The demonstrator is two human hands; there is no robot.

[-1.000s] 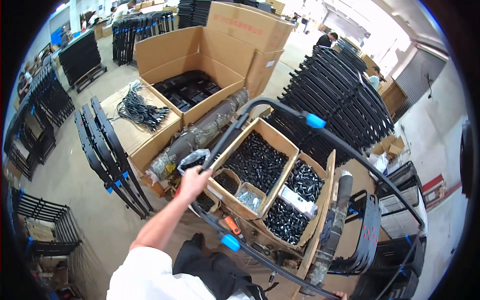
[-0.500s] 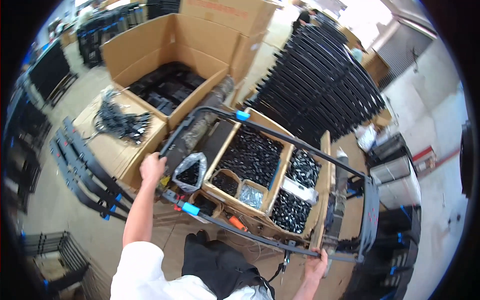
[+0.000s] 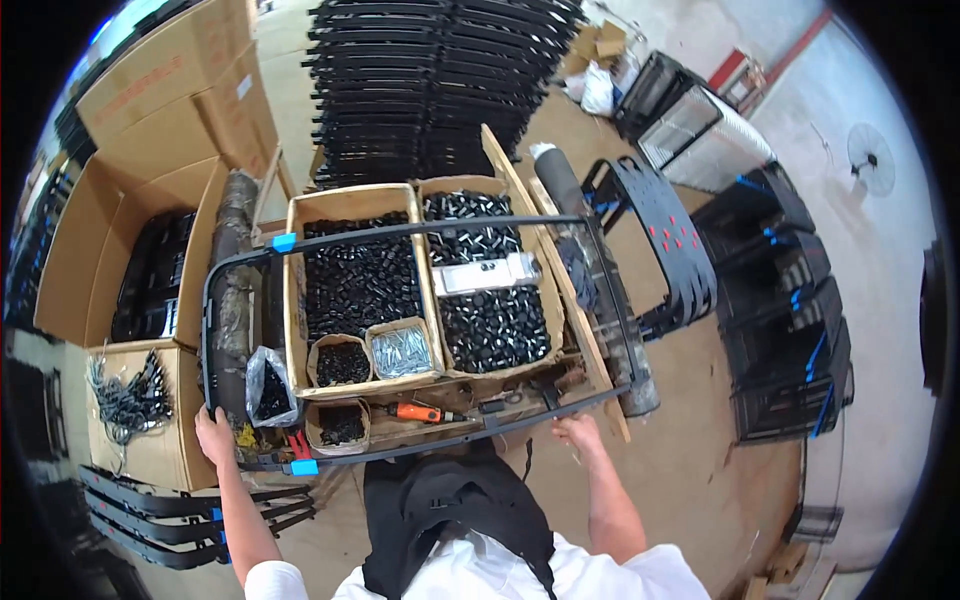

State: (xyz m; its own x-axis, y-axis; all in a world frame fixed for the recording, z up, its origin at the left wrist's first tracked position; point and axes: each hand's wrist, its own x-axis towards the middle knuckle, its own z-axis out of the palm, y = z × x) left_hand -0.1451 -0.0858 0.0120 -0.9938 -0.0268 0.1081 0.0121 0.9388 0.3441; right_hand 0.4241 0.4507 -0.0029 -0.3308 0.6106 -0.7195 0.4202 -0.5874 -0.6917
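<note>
A long black tube frame (image 3: 370, 236) with rounded left corners and blue tape pieces lies level over a bench of parts bins. My left hand (image 3: 213, 437) is closed around its near left corner. At the near bar, toward the right end, my right hand (image 3: 577, 430) has its fingers curled against the tube. Inside the frame's outline sit a wooden bin of small black parts (image 3: 362, 275) and a second bin of black plugs (image 3: 493, 325). A silver metal block (image 3: 487, 275) rests across the second bin. An orange-handled power screwdriver (image 3: 418, 412) lies near the front bar.
A small box of silver screws (image 3: 401, 350) and a plastic bag of dark parts (image 3: 268, 388) stand on the bench. Left are an open carton (image 3: 75, 250) and curved black bars (image 3: 150, 525). Behind rises a tall stack of black frames (image 3: 430, 90); more frames (image 3: 775, 300) stand right.
My view has turned right, and the frame now runs more nearly straight across in front of me. Both hands remain at the frame, the left on its left corner, the right on the near bar.
</note>
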